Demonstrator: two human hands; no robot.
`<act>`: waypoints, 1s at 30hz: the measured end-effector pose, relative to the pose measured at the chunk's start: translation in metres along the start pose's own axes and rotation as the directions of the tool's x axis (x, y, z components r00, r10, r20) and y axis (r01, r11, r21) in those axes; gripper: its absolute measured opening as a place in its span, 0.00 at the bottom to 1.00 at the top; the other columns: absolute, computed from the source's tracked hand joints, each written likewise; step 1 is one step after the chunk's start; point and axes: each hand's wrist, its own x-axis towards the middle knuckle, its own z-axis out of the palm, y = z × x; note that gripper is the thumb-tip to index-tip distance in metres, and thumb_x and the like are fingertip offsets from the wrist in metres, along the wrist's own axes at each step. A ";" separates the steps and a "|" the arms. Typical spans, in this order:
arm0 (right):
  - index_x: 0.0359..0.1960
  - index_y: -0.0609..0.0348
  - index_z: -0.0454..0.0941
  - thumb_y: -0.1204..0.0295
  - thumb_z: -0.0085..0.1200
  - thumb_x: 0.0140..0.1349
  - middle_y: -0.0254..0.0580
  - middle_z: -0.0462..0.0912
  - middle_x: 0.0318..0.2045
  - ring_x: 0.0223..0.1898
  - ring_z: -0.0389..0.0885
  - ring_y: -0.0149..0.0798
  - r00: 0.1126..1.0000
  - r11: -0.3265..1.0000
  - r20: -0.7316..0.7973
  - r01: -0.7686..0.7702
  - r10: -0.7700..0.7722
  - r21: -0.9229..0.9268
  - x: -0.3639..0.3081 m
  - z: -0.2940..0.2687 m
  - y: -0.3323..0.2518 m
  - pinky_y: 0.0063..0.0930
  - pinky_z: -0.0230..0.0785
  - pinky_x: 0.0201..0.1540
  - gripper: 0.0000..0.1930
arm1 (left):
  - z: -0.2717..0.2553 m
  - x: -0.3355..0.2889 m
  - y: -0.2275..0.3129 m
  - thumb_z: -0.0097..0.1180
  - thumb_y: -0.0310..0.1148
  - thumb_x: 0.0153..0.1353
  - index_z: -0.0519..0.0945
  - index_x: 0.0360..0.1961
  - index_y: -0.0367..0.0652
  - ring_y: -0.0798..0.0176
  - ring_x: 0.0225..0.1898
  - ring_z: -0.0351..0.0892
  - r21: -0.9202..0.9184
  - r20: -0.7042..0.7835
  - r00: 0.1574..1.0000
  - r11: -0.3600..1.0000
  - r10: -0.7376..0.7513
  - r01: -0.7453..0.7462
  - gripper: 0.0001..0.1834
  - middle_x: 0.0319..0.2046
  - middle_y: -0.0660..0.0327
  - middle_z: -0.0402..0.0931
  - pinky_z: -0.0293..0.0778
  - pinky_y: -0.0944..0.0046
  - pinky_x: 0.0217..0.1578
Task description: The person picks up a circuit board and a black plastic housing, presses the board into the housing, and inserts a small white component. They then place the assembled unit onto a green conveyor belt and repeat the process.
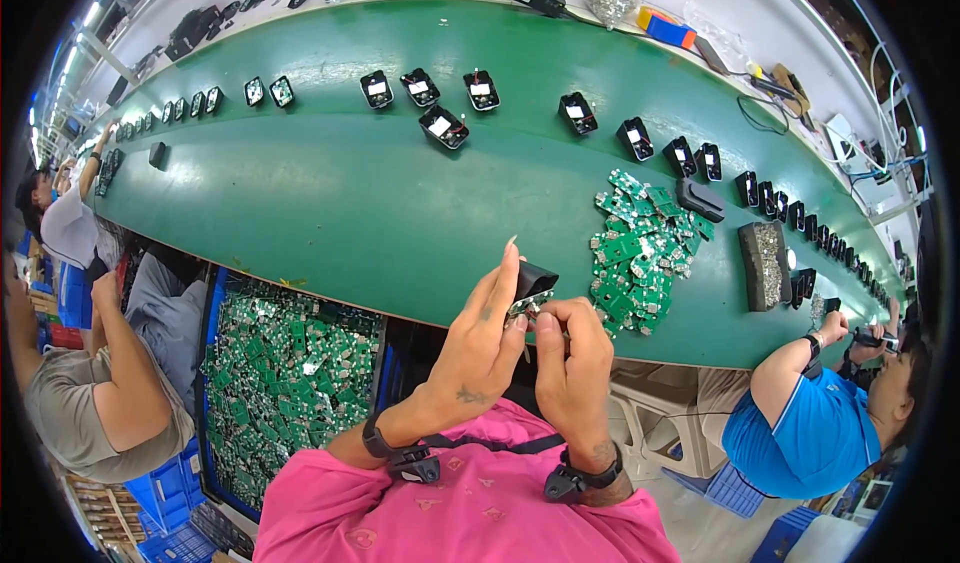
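My left hand [475, 348] is closed around a small black plastic housing [536, 279], held tilted just over the near edge of the green table [300, 188]. At the housing's near end, a small circuit board [527, 306] shows between my fingers. My right hand [575, 363] pinches at this board with thumb and index finger; the exact grip is partly hidden. Just beyond my right hand lies a loose pile of green circuit boards [635, 263]. A closed black case [701, 200] rests against the pile's far right side.
Several open black housings [444, 128] with white labels inside stand in a row along the table. A dark foam block [765, 266] sits to the right. Below the table at left is a blue-rimmed bin [207, 363] of boards. Co-workers sit on both sides, one in blue [800, 433].
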 end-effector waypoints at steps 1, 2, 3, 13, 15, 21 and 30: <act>0.37 0.65 0.75 0.79 0.54 0.66 0.46 0.76 0.30 0.29 0.75 0.45 1.000 1.000 0.004 0.002 -0.002 -0.005 -0.002 0.005 -0.001 0.35 0.67 0.33 0.02 | -0.001 -0.002 -0.001 0.43 0.24 0.69 0.48 0.74 0.28 0.34 0.64 0.67 -0.004 -0.026 1.000 1.000 0.008 -0.008 0.35 0.65 0.34 0.61 0.64 0.51 0.64; 0.37 0.65 0.75 0.78 0.53 0.67 0.46 0.76 0.30 0.29 0.75 0.44 0.998 0.998 -0.034 -0.048 0.049 0.041 -0.005 0.008 0.002 0.34 0.66 0.33 0.02 | 0.001 -0.001 -0.001 0.43 0.24 0.69 0.48 0.74 0.28 0.34 0.64 0.67 -0.006 -0.018 1.000 1.000 0.011 -0.011 0.35 0.65 0.34 0.61 0.64 0.51 0.64; 0.36 0.65 0.75 0.78 0.53 0.68 0.46 0.76 0.30 0.29 0.74 0.43 0.992 0.992 -0.070 -0.095 0.101 0.088 -0.007 0.009 0.005 0.33 0.66 0.32 0.03 | 0.003 -0.001 0.000 0.43 0.24 0.69 0.48 0.74 0.28 0.34 0.63 0.67 -0.002 -0.023 1.000 1.000 0.016 -0.016 0.35 0.65 0.34 0.61 0.65 0.51 0.64; 0.38 0.65 0.75 0.81 0.56 0.63 0.49 0.77 0.32 0.31 0.79 0.52 0.982 0.964 -0.024 0.178 -0.186 -0.198 0.000 0.001 0.009 0.41 0.72 0.31 0.04 | -0.001 0.003 0.003 0.44 0.24 0.68 0.48 0.74 0.28 0.34 0.61 0.69 -0.059 0.025 0.998 0.997 -0.052 0.054 0.35 0.63 0.34 0.63 0.65 0.52 0.63; 0.38 0.65 0.75 0.81 0.56 0.63 0.48 0.77 0.32 0.30 0.78 0.51 0.984 0.960 -0.002 0.175 -0.180 -0.218 0.000 0.000 0.009 0.41 0.72 0.31 0.04 | 0.000 0.002 -0.001 0.44 0.24 0.68 0.48 0.74 0.29 0.33 0.61 0.69 0.005 0.010 1.000 1.000 -0.002 0.002 0.36 0.64 0.34 0.63 0.65 0.51 0.63; 0.38 0.64 0.75 0.81 0.56 0.62 0.47 0.76 0.31 0.29 0.79 0.50 0.984 0.955 0.005 0.174 -0.178 -0.241 -0.001 0.001 0.010 0.40 0.72 0.30 0.05 | -0.001 0.004 -0.005 0.46 0.24 0.67 0.49 0.75 0.32 0.29 0.59 0.69 0.119 0.058 0.996 0.990 0.068 -0.075 0.37 0.65 0.34 0.62 0.70 0.47 0.59; 0.38 0.64 0.76 0.80 0.56 0.64 0.49 0.78 0.29 0.27 0.76 0.52 0.981 0.967 0.001 0.191 -0.194 -0.167 0.001 0.007 0.023 0.39 0.68 0.28 0.03 | 0.009 -0.001 -0.014 0.47 0.25 0.67 0.50 0.75 0.33 0.29 0.55 0.72 0.156 -0.010 0.997 0.985 0.073 -0.070 0.37 0.62 0.33 0.64 0.75 0.46 0.52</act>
